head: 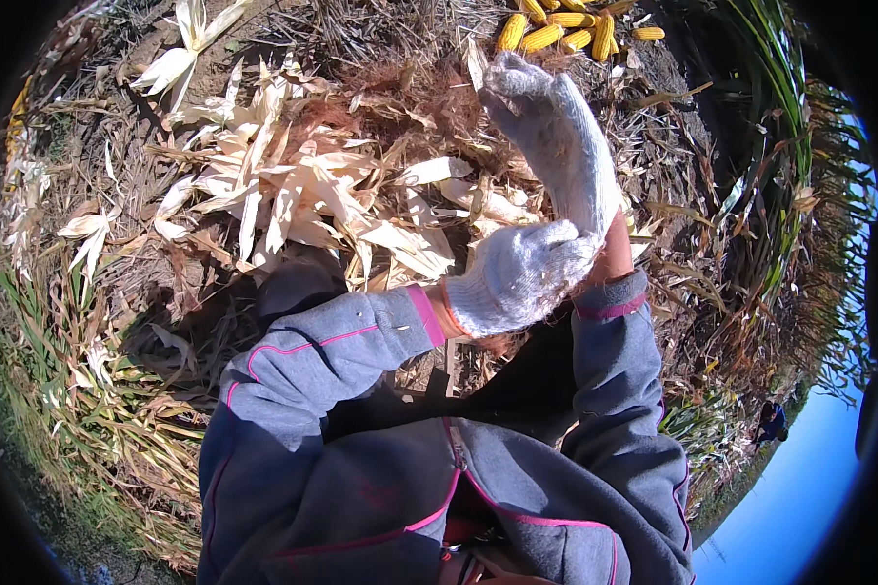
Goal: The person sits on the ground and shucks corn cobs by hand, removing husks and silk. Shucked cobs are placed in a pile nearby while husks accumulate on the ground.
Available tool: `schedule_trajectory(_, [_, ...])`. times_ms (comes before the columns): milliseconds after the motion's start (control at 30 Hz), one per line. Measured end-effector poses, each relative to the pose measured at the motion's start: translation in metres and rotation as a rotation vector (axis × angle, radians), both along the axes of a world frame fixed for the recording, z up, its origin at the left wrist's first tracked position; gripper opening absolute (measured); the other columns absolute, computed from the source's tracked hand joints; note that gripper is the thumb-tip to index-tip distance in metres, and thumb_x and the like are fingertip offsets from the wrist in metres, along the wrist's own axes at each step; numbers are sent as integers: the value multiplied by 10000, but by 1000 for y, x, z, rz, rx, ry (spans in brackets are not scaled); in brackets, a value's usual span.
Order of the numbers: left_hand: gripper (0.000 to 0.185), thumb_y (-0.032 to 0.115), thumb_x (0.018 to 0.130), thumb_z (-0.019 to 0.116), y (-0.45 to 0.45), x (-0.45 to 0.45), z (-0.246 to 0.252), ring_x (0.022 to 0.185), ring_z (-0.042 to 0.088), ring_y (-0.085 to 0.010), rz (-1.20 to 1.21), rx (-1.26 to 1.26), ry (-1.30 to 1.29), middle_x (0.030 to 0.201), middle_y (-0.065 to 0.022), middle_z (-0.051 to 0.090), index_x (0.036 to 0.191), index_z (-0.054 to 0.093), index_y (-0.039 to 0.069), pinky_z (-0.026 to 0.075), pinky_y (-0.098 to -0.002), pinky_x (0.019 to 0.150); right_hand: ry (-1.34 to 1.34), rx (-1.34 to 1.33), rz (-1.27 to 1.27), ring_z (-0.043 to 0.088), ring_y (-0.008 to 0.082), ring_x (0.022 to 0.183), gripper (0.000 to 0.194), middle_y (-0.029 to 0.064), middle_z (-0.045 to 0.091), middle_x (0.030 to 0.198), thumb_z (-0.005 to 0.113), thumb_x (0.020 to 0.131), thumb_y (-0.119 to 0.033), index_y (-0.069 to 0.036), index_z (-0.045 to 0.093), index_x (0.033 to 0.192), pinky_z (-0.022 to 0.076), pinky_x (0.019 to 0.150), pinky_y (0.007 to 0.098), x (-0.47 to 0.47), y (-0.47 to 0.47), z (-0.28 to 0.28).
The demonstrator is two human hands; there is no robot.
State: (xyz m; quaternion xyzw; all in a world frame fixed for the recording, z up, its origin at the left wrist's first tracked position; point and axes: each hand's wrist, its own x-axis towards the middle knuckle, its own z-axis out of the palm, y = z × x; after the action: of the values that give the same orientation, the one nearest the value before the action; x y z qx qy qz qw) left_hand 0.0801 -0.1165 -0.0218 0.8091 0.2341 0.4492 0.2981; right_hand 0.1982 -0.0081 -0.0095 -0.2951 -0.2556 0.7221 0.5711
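Observation:
Both my hands wear white knitted work gloves. My left hand (pixel 523 274) reaches across and grips the cuff of the right glove (pixel 598 219) at the wrist. Above it, my right hand (pixel 549 131) is raised with bent fingers and nothing visible in the palm. A narrow dry husk strip (pixel 475 64) shows beside its fingertips; whether they touch I cannot tell. Bare skin shows between the right glove and the grey sleeve (pixel 614 314). To the left of my hands lies a heap of pale corn husks (pixel 322 190) mixed with reddish-brown corn silk (pixel 446 102).
Several husked yellow corn cobs (pixel 571 29) lie on the ground beyond my right hand. Standing green-leaved plants (pixel 790 110) line the right side. Dry stalks and leaves (pixel 117 417) cover the left. A person (pixel 772 424) is far off at the right.

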Motion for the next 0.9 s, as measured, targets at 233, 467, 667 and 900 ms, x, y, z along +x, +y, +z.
schedule_trajectory(233, [250,282,876,587,-37,3,-30,873,641,-358,-695,-416,703,953,-159,622,1002,637,72,527,-452,742,-124,-42,-501,573,186,1137,287,105,581,1271,543,966,-141,-2,562,1215,531,919,263,54,-10,49])
schedule_trajectory(467, [247,172,867,489,-31,-3,-139,978,595,-336,-367,-346,947,1068,-157,583,1026,629,47,508,-476,799,-218,223,-642,575,111,1070,244,43,636,1148,548,963,-158,-35,612,1164,467,873,253,74,-38,49])
schedule_trajectory(667, [380,192,857,504,-25,14,-223,1212,483,-312,-164,-151,747,1299,-135,525,1206,574,61,426,-412,989,-193,91,-698,580,177,1117,271,70,611,1207,545,961,-142,-12,594,1193,467,867,248,95,-48,46])
schedule_trajectory(900, [577,387,891,525,-22,45,-244,1163,513,-379,-46,-538,1100,1338,-181,479,1367,415,79,470,-470,933,-258,55,-689,585,167,1101,267,68,615,1198,534,963,-136,-12,598,1191,472,862,245,104,-61,41])
